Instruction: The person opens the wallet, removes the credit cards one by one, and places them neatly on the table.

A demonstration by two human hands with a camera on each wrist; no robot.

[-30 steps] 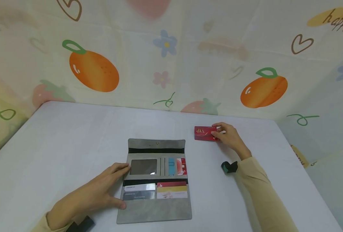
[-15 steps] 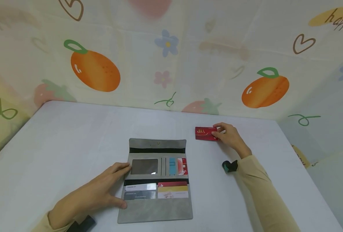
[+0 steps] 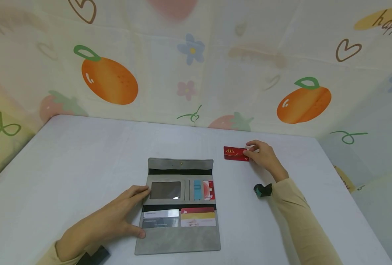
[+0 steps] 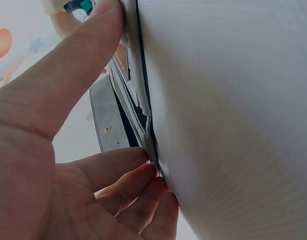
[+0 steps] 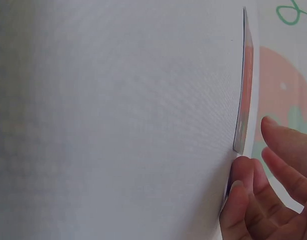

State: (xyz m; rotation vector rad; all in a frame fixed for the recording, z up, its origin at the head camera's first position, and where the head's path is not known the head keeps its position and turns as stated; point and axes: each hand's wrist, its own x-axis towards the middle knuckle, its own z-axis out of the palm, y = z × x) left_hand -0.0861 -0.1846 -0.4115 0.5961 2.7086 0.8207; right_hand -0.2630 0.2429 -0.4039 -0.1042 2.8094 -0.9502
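A grey wallet (image 3: 179, 235) lies open flat on the white table (image 3: 83, 154), with several cards in its slots. My left hand (image 3: 134, 206) rests on its left edge, fingers straight at the window pocket and thumb at the lower left corner. In the left wrist view the thumb (image 4: 68, 75) and fingers (image 4: 123, 170) press against the wallet (image 4: 111, 120) edge. A red VIP card (image 3: 235, 153) lies beyond the wallet's upper right. My right hand (image 3: 250, 152) pinches its right end. In the right wrist view the card (image 5: 243, 100) stands slightly off the table by my fingertips (image 5: 243, 175).
Fabric walls printed with oranges and strawberries (image 3: 109, 81) close in the table at the back and both sides. A small teal and black wrist device (image 3: 261, 190) sits on my right sleeve. The table's right edge runs close to my right arm.
The red card has tilted slightly under my right hand's fingers and looks narrower. My left hand and the wallet have stayed in place.
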